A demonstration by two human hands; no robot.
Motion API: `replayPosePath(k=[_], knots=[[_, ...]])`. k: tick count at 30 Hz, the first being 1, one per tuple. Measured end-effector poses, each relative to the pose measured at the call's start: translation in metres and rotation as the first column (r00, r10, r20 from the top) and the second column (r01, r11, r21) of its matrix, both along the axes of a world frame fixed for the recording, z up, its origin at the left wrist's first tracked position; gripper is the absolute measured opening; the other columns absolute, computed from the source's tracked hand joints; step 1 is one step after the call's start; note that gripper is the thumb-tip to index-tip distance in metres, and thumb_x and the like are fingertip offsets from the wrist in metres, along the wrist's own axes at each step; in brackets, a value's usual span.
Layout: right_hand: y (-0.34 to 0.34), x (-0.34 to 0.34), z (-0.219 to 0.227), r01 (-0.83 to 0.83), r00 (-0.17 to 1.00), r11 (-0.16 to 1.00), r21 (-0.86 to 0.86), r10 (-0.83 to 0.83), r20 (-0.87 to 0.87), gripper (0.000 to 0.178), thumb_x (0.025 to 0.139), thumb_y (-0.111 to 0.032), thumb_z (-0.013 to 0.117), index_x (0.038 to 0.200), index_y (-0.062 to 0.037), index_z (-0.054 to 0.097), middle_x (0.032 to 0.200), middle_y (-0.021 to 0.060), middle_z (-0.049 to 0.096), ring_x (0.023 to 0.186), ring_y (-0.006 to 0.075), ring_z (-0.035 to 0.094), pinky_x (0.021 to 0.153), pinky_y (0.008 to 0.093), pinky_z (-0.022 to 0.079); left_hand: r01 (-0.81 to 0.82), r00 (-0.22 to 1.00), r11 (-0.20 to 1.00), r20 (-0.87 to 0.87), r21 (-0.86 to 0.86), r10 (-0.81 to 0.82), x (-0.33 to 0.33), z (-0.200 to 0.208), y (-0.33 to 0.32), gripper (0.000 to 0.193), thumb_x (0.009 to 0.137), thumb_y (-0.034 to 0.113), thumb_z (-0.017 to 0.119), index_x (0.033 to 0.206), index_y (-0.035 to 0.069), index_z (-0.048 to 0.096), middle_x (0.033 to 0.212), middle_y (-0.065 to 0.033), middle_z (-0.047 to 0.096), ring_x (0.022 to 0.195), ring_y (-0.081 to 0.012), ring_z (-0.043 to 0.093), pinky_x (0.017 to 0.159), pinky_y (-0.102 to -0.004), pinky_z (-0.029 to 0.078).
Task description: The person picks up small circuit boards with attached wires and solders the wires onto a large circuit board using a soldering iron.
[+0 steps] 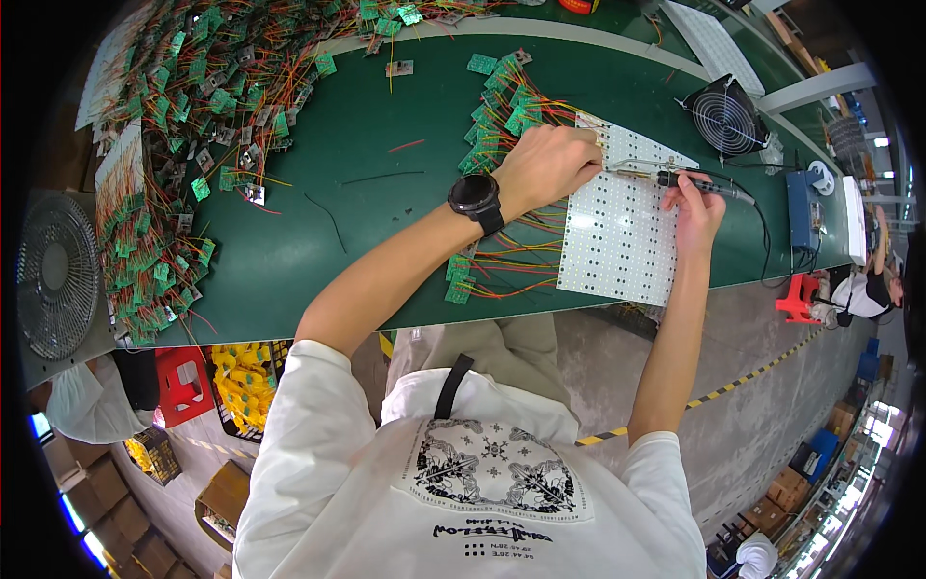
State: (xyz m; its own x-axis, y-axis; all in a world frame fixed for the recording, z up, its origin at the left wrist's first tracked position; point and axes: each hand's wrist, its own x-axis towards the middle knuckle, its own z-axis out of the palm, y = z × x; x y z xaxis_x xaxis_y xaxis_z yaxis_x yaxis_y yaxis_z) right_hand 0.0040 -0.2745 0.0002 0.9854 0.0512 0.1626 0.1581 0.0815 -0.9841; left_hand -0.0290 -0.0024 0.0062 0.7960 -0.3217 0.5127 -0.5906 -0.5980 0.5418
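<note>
In my right hand [696, 209] is a soldering iron [714, 185] with a black handle, gripped between thumb and fingers. Its metal tip points left, over the upper part of a white panel [617, 241] dotted with rows of small dark and pale spots. My left hand [550, 166] is closed at the panel's left edge, close to the tip; what its fingers pinch, if anything, is hidden. Small green circuit boards [497, 106] with red and yellow wires lie beside that hand. More boards [460, 280] lie below my wrist, their wires running to the panel.
A big heap of wired circuit boards [222, 101] covers the table's left side. A black fan [725, 118] stands beyond the panel, near a blue box [803, 207] at the right. Loose wire pieces [328, 220] lie on the green tabletop [386, 193]. Another person [863, 289] sits far right.
</note>
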Motion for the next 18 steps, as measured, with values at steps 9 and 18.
replayPosePath(k=[9,18], knots=[[0.0007,-0.0007,0.0012,0.007,1.0,0.999,-0.031,-0.007,0.0,0.019,0.087,-0.008,0.064,0.098,0.0065,0.062,0.067,0.012,0.062,0.053,0.019,0.058,0.05,0.0281,0.043,0.002,1.0,1.0,-0.005,0.016,-0.002,-0.0003,-0.0008,-0.0001,0.014,0.081,0.017,0.066,0.081,0.003,0.069,0.082,-0.0076,0.066,0.069,-0.0304,0.064,0.06,-0.0404,0.05],[0.0051,-0.0029,0.0044,0.025,1.0,1.0,0.006,-0.026,0.01,0.019,0.086,-0.009,0.065,0.095,0.0067,0.063,0.065,0.0115,0.062,0.052,0.0181,0.058,0.05,0.0269,0.044,-0.002,1.0,1.0,-0.025,0.024,0.002,-0.0005,-0.0012,0.0001,0.014,0.082,0.017,0.066,0.081,0.004,0.069,0.082,-0.0078,0.065,0.071,-0.0307,0.064,0.061,-0.0405,0.05]])
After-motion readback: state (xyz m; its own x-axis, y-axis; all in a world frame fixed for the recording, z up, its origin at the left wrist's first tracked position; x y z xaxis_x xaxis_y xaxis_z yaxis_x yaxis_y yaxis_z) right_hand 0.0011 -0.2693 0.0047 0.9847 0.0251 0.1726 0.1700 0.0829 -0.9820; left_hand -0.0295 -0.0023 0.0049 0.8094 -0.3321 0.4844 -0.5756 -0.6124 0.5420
